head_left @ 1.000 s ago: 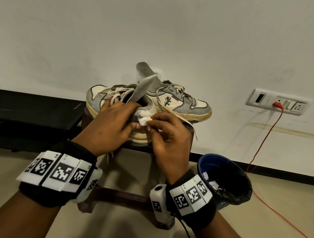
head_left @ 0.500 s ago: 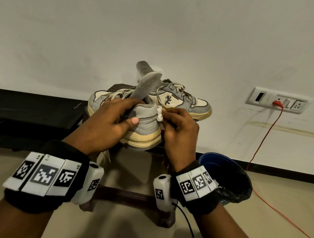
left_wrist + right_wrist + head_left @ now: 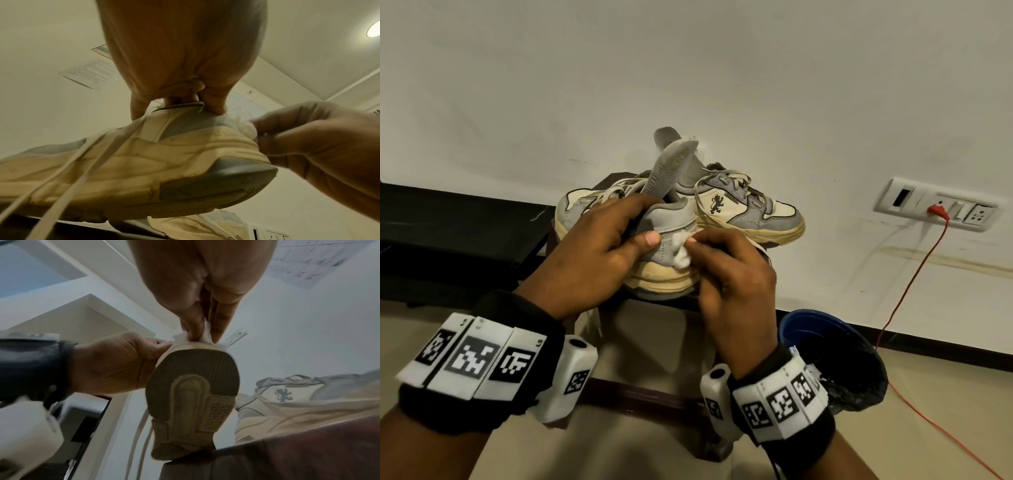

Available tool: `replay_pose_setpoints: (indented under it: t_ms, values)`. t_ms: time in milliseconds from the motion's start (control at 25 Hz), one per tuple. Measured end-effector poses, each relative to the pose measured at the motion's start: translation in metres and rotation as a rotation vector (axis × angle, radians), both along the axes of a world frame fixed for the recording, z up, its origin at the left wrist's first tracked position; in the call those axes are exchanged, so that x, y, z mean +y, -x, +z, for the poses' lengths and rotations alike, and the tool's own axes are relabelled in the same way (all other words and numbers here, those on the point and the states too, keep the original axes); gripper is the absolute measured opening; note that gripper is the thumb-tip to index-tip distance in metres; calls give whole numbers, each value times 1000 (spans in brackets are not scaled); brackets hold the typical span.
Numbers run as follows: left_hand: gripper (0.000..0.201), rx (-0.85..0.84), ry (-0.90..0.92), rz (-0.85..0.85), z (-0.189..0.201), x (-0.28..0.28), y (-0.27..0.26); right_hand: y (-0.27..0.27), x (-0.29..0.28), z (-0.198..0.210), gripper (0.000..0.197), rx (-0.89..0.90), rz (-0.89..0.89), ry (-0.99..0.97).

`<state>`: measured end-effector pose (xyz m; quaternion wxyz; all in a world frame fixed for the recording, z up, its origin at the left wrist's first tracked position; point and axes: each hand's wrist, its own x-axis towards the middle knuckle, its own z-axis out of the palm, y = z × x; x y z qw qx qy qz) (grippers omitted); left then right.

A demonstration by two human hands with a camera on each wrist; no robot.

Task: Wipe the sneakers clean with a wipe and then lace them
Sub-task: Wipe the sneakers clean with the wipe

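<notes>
While gripped, sneaker [image 3: 671, 240] heel toward camera.

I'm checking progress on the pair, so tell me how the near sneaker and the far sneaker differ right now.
The near sneaker is gripped at the heel by the left hand; the far sneaker is untouched. The near one's heel hangs off the stool, while the far one lies fully on it. The right hand presses a wipe on the near one only. Both are cream and grey with loose laces.
</notes>
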<state>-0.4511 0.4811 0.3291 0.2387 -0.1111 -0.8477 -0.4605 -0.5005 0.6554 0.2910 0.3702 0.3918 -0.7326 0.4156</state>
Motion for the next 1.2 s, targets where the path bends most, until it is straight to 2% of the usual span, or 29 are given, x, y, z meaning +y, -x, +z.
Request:
replay_pose_setpoints:
  t_ms: [120, 280, 400, 520, 600, 680, 760, 840, 960, 1080, 1200]
  values:
    - [38, 14, -10, 3, 1, 3, -1, 10, 7, 9, 26, -173, -17, 74]
    - [38, 83, -55, 62, 4, 3, -1, -10, 6, 6, 25, 35, 88, -73]
    - [36, 81, -47, 59, 6, 8, -1, -7, 9, 0, 25, 124, 69, -162]
    - [35, 84, -54, 47, 7, 11, -3, 7, 16, 5, 30, -30, -12, 0]
    - [35, 124, 33, 129, 7, 12, -2, 7, 19, 12, 31, -88, -13, 77]
    - [32, 154, 88, 224, 10, 12, -5, -4, 19, 13, 31, -26, 56, 40]
    - [31, 167, 45, 235, 14, 11, -10, -19, 19, 12, 28, 86, 118, -48]
    - [33, 180, 46, 217, 18, 13, -15, -22, 23, 12, 26, 153, 105, -70]
    - [35, 179, 63, 179, 21, 22, -22, -9, 31, 17, 28, -4, 57, 62]
    - [30, 175, -66, 164, 21, 30, -29, -5, 36, 22, 29, -199, 77, 124]
    - [37, 153, -106, 234, 12, 31, -28, -9, 39, 22, 30, -129, 57, 50]
